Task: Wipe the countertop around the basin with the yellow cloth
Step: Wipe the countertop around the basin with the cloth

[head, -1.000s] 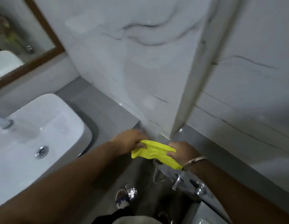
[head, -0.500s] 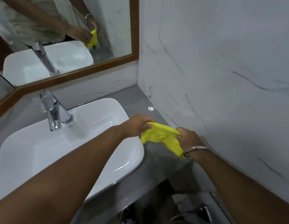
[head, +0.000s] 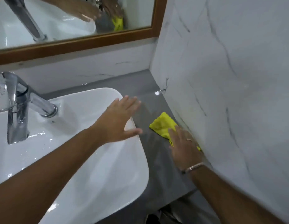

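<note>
Both flat-fingered: right hand [head: 183, 143] presses yellow cloth [head: 162, 125] onto the narrow countertop [head: 158, 162] between basin [head: 100, 175] and wall [head: 229, 94], left hand [head: 118, 120] over its rim.

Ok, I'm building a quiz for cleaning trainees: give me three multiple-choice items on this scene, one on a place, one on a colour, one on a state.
1. The cloth lies: A on the floor; B on the grey countertop against the marble wall; C in a bucket.
2. The cloth is: A yellow; B blue; C white.
3. The left hand is: A gripping a brush; B clenched in a fist; C open, fingers spread over the basin's rim.
Answers: B, the right hand presses it there; A, it is bright yellow; C, its fingers are straight and hold nothing.
</note>
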A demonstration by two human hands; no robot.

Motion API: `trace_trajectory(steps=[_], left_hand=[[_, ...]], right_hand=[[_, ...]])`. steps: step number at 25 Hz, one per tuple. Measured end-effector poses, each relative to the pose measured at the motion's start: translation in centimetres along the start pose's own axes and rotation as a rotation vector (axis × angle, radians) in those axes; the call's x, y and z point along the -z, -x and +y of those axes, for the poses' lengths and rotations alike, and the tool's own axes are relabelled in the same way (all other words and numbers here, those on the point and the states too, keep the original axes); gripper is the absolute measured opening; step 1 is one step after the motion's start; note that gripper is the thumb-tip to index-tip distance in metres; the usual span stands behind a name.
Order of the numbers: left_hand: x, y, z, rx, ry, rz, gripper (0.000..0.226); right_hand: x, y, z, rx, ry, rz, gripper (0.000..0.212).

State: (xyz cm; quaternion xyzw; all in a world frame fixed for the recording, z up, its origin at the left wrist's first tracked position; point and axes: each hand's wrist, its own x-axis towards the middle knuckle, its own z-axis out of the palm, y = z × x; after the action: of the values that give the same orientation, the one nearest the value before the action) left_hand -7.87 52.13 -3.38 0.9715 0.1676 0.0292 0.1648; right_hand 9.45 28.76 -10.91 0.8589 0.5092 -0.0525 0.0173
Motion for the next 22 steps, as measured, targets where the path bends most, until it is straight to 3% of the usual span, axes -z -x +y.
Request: trace_trajectory(steps=[3,6,12,14,16,18,20,22], left_hand=[[-1.8,1.7,0.2,-0.009,-0.048,-0.11,0.116],[-3.4,1.4,1.1,0.05,0.047,-0.096,0.127],[-4.2,1.3,1.5,0.085,0.092,-0.067,0.134],[-4.5,1.2,1.3,0.09,0.07,-0.056,0.136],[-4.5,1.1,1.4,0.088,0.076,-0.066,0.137],[-4.2,1.1,1.6,0.095,0.087,-0.074,0.136],[-3.8,1.1,1.7,0.091,0.076,-0.074,0.135],[-3.7,1.3,1.8,0.088,0.086,-0.082,0.135]], right_hand=[[-2.4,-2.2,0.2,-0.04,0.03,-0.026,0.07],[-4.2,-4.7,0.9,0.033,0.147,-0.01,0.06],[-4.5,-18.0,-0.5,0.062,-0.102,-0.114,0.064],[-4.3,-21.7,-2.7,0.166,-0.102,-0.115,0.06],[-5.3,-18.7,-4.7,0.435,-0.13,-0.013,0.052],[-5.7,-9.8,-5.1,0.646,-0.264,-0.076,0.063],[-5.6,-1.1,-3.7,0.707,-0.343,-0.182,0.048],[-6.0,1.5,-0.4,0.621,-0.317,-0.175,0.035]])
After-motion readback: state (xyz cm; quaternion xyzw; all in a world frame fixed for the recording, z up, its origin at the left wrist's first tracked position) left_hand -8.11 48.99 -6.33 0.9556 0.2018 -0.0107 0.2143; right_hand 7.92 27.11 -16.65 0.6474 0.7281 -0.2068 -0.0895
